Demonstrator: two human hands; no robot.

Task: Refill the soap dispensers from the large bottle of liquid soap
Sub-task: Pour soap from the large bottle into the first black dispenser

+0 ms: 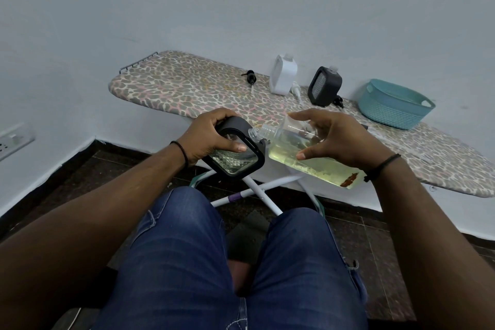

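Clear soap bottle (308, 153), tilted for pouring; right hand (340, 139) fingers pinching it; left hand (211, 136) gripping black dispenser (235, 153).

My arms are bare to the edge of the view, with no sleeves showing. On my left wrist sits a band of small dark beads (180, 150), and on my right wrist a thin black cord (381, 166) with a knot. I wear blue denim jeans (174, 249) with pale faded creases and lighter stitching.
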